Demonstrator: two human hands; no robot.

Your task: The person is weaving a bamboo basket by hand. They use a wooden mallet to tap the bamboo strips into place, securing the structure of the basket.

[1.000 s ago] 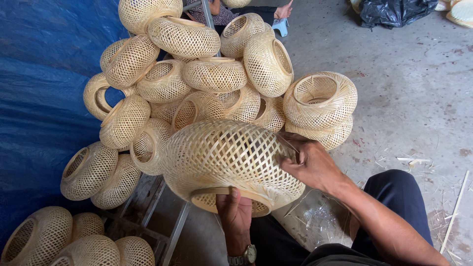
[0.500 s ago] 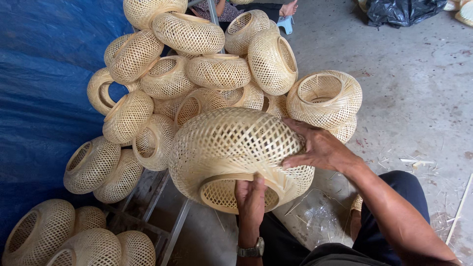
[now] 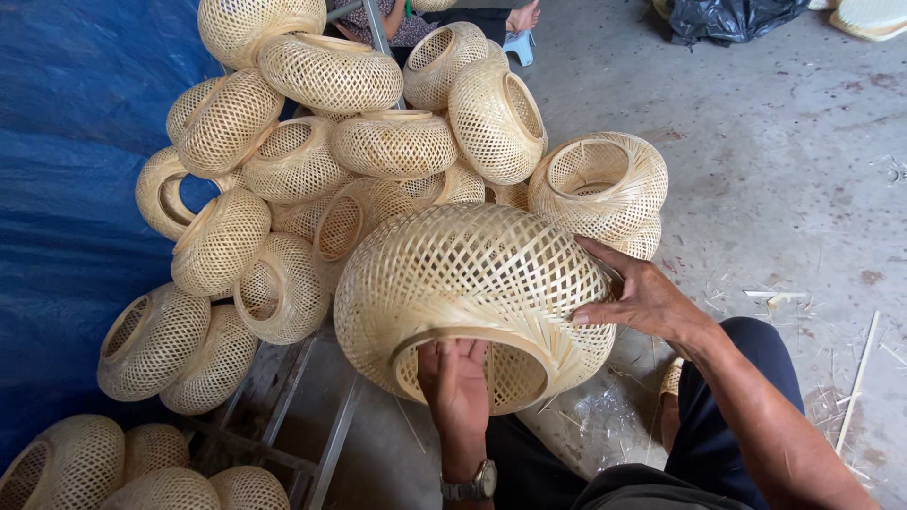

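Note:
A large round woven bamboo basket (image 3: 468,274) lies tilted in front of me, its open ring facing down toward me. My left hand (image 3: 457,382) reaches into that opening, fingers curled against the inside of the rim; a watch sits on the wrist. My right hand (image 3: 638,297) presses flat on the basket's right side, fingers spread along the weave. Both hands hold the basket between them.
A heap of several similar woven baskets (image 3: 331,142) rests behind it on a metal frame (image 3: 326,444). More baskets (image 3: 132,472) lie at the bottom left. A blue tarp (image 3: 66,189) covers the left. Bamboo strips (image 3: 855,378) litter the concrete floor. Another person (image 3: 515,14) sits at the top.
The basket has turned so its opening faces me more. My left hand has slid further into the opening, and my right hand has moved lower along the basket's right side.

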